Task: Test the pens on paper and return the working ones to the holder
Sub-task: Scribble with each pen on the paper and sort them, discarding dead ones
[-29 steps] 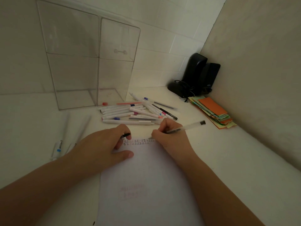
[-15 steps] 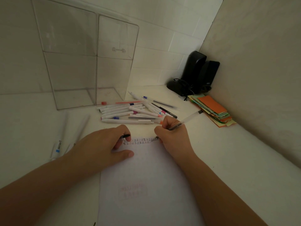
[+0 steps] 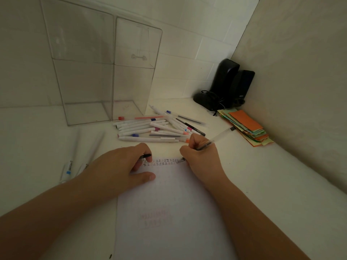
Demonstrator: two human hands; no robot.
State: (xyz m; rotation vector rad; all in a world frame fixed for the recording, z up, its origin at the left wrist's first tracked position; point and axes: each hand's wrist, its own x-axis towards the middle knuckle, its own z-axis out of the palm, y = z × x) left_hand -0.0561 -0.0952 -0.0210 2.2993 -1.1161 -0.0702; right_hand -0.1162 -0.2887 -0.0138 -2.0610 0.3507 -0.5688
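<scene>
Two hands work on the paper (image 3: 169, 212); right hand (image 3: 201, 158) grips a clear pen (image 3: 216, 137), tip on the paper's top edge; left hand (image 3: 120, 169) pinches a black cap (image 3: 147, 156); loose pens (image 3: 150, 128) lie beyond the paper, before the clear holder (image 3: 105, 72).

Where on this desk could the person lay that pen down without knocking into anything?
Bare desk lies right of the right hand, between the sheet of paper and the side wall, below the coloured paper stack. Another bare strip lies in front of the clear holder, left of the pen pile. Crowded: that pile, just beyond both hands.
</scene>
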